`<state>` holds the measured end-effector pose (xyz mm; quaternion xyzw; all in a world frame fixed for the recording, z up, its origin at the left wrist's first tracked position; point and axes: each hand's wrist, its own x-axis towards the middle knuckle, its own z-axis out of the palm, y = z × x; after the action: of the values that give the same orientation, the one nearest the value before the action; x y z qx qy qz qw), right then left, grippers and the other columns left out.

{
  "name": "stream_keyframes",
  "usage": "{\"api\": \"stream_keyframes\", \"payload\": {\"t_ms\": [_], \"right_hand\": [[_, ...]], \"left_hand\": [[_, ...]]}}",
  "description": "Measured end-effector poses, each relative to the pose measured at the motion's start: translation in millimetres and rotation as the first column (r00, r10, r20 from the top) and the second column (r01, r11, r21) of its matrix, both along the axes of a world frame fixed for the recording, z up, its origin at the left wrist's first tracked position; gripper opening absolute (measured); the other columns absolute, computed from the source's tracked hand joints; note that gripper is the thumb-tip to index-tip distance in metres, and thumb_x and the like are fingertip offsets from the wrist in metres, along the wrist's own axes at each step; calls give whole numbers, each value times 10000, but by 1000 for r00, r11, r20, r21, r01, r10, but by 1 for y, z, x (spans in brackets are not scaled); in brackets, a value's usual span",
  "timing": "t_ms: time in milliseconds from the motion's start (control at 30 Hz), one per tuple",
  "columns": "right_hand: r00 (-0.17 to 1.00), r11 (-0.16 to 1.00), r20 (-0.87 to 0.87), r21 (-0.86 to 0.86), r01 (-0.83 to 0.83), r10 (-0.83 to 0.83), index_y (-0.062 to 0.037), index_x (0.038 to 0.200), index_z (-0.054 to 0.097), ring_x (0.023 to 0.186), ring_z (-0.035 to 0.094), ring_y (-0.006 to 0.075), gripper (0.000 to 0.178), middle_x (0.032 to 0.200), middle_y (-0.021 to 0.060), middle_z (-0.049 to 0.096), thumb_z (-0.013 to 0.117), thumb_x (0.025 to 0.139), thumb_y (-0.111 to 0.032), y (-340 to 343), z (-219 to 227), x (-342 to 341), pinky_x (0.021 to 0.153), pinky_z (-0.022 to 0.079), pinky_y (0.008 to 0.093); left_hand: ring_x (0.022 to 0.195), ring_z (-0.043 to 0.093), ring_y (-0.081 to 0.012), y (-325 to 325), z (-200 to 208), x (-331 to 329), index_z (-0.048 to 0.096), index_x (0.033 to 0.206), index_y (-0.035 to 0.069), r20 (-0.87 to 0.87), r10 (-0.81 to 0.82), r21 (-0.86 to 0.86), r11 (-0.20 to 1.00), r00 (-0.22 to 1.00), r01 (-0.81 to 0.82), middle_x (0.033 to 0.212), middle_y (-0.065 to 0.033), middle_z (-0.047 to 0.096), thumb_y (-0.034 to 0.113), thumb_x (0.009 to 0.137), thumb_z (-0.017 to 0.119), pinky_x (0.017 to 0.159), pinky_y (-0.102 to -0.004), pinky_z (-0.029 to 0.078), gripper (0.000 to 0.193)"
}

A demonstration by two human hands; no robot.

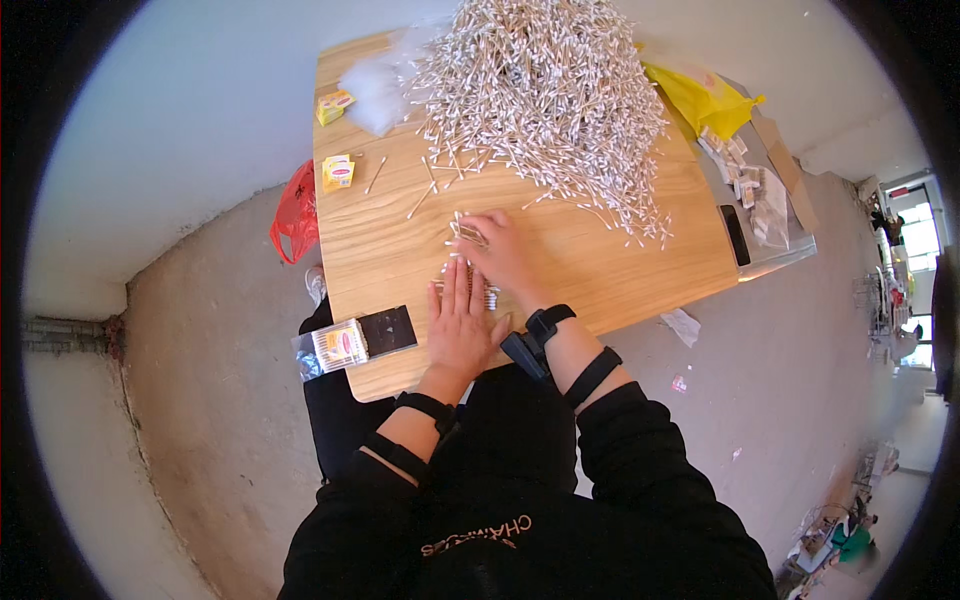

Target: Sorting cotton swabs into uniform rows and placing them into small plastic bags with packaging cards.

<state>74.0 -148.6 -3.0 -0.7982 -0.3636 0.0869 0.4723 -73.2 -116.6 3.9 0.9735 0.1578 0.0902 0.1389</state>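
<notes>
A big heap of cotton swabs (pixel 545 100) covers the far part of the wooden table (pixel 380 225). Close to the near edge, my left hand (pixel 460 318) lies flat with its fingers stretched over a small row of cotton swabs (pixel 491 297), whose white tips stick out on both sides. Just beyond its fingertips, my right hand (pixel 502 258) has its fingers curled round a few cotton swabs (pixel 462 232). How firmly it grips them is partly hidden by the fingers. Several stray swabs (pixel 375 175) rest between the heap and my hands.
Small yellow packs (pixel 338 172) and clear plastic bags (pixel 372 95) lie at the far left. A filled swab packet (pixel 340 345) and a dark flat slab (pixel 388 331) sit at the near left corner. On the right are a yellow bag (pixel 705 100), white packets (pixel 742 185) and a phone (pixel 735 235).
</notes>
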Motion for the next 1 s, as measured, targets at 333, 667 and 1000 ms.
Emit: {"api": "stream_keyframes", "payload": {"t_ms": [333, 667, 1000], "right_hand": [[985, 988, -110, 66, 138, -131, -98, 1115, 635, 1012, 540, 303, 366, 1025, 131, 567, 646, 752, -52, -11, -19, 17, 860, 454, 393], [966, 993, 238, 18, -113, 105, -84, 1065, 663, 943, 566, 285, 297, 1005, 104, 575, 657, 768, -69, -28, -6, 17, 825, 471, 354], [960, 993, 254, -16, -116, 116, -130, 927, 716, 972, 547, 282, 168, 977, 96, 567, 658, 771, -109, -17, -1, 11, 831, 466, 368]], "left_hand": [[1426, 202, -309, -1, 5, -16, 317, 1435, 14, 7, -71, 13, 997, 997, 71, 1530, -163, 241, 509, 825, 596, 1130, -544, 132, 834], [1431, 183, -331, -2, 5, -20, 281, 1441, -6, 27, -112, 0, 994, 993, 113, 1524, -199, 227, 501, 787, 646, 1125, -559, 127, 905], [1417, 211, -342, 0, 0, -11, 292, 1432, -28, 12, -97, 55, 994, 995, 96, 1507, -203, 262, 530, 799, 614, 1117, -578, 119, 903]]}}
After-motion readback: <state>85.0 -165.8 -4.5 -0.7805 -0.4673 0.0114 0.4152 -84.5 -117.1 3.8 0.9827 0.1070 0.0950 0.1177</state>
